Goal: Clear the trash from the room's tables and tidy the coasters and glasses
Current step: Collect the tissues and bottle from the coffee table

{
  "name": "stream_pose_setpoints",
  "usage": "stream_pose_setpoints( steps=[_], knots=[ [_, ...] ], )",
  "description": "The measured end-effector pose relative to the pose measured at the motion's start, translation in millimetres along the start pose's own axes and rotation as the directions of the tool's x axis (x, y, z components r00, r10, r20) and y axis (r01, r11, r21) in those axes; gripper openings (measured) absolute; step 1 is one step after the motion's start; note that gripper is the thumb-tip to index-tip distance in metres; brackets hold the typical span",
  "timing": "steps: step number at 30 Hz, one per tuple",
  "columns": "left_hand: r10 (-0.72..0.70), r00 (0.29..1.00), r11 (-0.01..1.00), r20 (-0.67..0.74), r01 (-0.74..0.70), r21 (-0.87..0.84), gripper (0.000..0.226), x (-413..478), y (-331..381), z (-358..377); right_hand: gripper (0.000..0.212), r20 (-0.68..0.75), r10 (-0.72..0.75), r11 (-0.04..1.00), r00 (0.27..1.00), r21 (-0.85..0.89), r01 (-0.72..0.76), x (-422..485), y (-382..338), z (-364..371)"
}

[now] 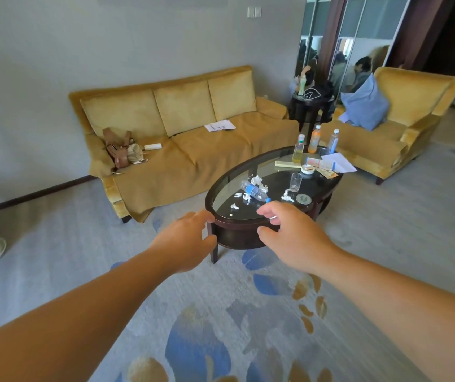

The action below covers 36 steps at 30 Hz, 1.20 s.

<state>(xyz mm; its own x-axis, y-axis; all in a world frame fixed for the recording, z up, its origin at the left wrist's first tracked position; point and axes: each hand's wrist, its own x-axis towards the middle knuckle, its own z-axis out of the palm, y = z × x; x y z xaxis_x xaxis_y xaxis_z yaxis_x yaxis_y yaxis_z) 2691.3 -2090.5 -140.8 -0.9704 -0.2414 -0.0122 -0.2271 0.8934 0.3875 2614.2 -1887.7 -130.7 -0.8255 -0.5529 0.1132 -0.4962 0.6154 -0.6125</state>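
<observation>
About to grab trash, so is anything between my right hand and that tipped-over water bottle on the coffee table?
Nothing visible. The right hand is empty, and the water bottle lies just beyond its fingertips on the glass top.

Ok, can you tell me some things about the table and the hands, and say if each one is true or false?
1. The plastic water bottle is lying on its side on the coffee table. True.
2. The right hand is holding the drinking glass. False: the glass stands alone on the table and both hands are empty.
3. Crumpled tissue scraps lie on the glass tabletop. True.
4. The left hand is gripping a bottle. False: it is open with nothing in it.
5. The sofa is blue. False: it is mustard yellow.
6. Three bottles stand upright at the table's far end. True.
</observation>
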Motion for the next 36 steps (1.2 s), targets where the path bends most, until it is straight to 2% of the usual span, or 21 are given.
stream_pose_setpoints(
  steps=[12, 18, 36],
  knots=[
    [0.069, 0.997, 0.997, 0.04, -0.067, -0.047, 0.041, 168, -60, -16, 0.036, -0.029, 0.09, 0.995, 0.996, -0.036, -0.091, 151, 11, 25],
    [0.067, 0.996, 0.996, 0.066, -0.063, -0.062, 0.04, 222, -74, -10, 0.037, 0.006, 0.134, 0.99, 0.991, -0.047, -0.134, 198, 24, 30],
    [-0.035, 0.992, 0.996, 0.12, 0.044, -0.074, 0.039, 399, -32, 35, 0.029, 0.077, 0.118, 0.993, 0.99, -0.025, -0.116, 364, 154, -6]
  ],
)
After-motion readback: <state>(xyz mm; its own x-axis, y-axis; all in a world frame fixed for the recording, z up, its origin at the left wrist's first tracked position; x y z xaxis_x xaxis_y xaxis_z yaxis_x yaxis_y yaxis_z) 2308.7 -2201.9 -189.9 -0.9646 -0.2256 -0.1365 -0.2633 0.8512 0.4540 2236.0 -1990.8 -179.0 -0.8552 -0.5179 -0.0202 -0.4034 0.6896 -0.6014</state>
